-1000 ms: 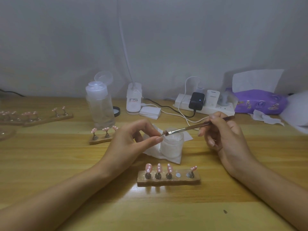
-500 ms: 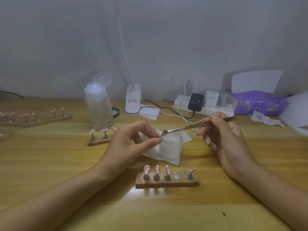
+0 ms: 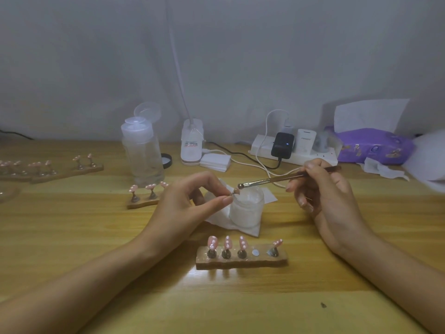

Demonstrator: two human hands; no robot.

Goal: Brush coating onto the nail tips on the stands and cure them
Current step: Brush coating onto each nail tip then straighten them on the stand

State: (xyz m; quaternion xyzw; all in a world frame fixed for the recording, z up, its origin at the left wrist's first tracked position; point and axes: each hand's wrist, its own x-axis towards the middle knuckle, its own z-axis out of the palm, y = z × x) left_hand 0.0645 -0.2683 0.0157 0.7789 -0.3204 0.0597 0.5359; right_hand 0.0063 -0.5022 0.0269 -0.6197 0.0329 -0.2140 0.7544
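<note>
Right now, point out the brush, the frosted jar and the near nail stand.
brush [image 3: 272,180], head view, metal ferrule
frosted jar [image 3: 246,213], head view, front wall
near nail stand [image 3: 240,263], head view, base's front face

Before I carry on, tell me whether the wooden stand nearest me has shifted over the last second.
No. The wooden stand sits at the same offset just in front of the frosted jar as before. Only the camera view drifted slightly.

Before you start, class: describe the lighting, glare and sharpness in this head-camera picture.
Head view: dim, even light; a pale glare patch on the table before the near stand; the far-left stands are blurred; the tip of the brush and the nail tip pinched by the left hand merge softly.
</note>
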